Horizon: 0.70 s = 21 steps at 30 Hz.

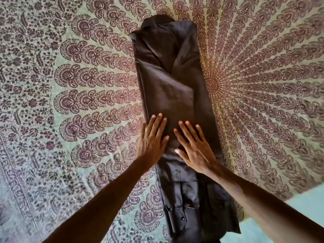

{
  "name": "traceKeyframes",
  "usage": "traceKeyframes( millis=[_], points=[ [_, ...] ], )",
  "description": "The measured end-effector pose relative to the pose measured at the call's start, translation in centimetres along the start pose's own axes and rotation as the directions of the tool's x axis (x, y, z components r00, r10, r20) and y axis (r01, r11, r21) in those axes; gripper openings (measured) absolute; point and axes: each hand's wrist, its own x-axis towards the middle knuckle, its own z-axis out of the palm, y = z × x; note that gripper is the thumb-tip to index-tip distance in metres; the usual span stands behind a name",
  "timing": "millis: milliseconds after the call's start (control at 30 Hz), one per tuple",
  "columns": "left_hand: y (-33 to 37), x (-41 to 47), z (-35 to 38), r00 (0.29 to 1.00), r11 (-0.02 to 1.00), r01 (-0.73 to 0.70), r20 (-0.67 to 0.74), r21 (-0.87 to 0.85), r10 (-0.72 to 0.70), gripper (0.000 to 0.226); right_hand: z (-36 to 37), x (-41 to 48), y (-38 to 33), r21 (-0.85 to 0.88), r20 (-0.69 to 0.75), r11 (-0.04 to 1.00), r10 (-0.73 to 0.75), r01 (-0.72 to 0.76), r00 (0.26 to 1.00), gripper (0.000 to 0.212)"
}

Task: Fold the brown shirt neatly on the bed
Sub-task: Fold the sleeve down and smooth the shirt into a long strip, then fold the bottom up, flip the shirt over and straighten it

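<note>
The brown shirt [172, 102] lies on the bed [70, 102] as a long narrow strip, sides already turned in, its long axis running from the collar at the far end to the cuffs and hem at the near edge. Both hands rest flat across its middle with fingers straight and spread, gripping nothing: the left hand [152, 141] on the strip's left edge, the right hand [194, 146] just beside it on the right half. The next fold likely goes crosswise along that axis, and the near end lies closest to both hands.
</note>
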Motion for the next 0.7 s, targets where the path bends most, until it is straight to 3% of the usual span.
traceKeyframes(
  millis=[133, 300, 367, 500, 700],
  points=[
    [1.7, -8.1, 2.1, 0.993, 0.999, -0.042, 0.111, 0.028, 0.038, 0.061, 1.6, -6.0, -0.9, -0.021, 0.043, 1.000, -0.012, 0.013, 0.999, 0.071],
    [2.9, -16.2, 3.5, 0.966, 0.974, -0.203, 0.185, 0.103, 0.181, 0.054, 3.4, -13.3, -1.7, -0.047, 0.078, 0.993, -0.100, 0.104, 0.992, 0.067],
    [2.7, -19.1, 4.1, 0.932, 0.934, -0.326, 0.213, 0.146, 0.292, 0.054, 4.5, -16.4, -1.4, -0.067, 0.075, 0.983, -0.166, 0.171, 0.983, 0.066],
    [1.0, -23.6, 5.1, 0.796, 0.780, -0.591, 0.305, 0.207, 0.523, 0.067, 5.2, -20.7, 1.2, -0.146, 0.094, 0.918, -0.359, 0.369, 0.929, 0.071],
    [1.1, -24.4, 4.2, 0.765, 0.701, -0.641, 0.328, 0.311, 0.554, 0.066, 4.4, -23.6, 6.5, -0.195, 0.155, 0.836, -0.490, 0.513, 0.858, 0.064]
  ],
)
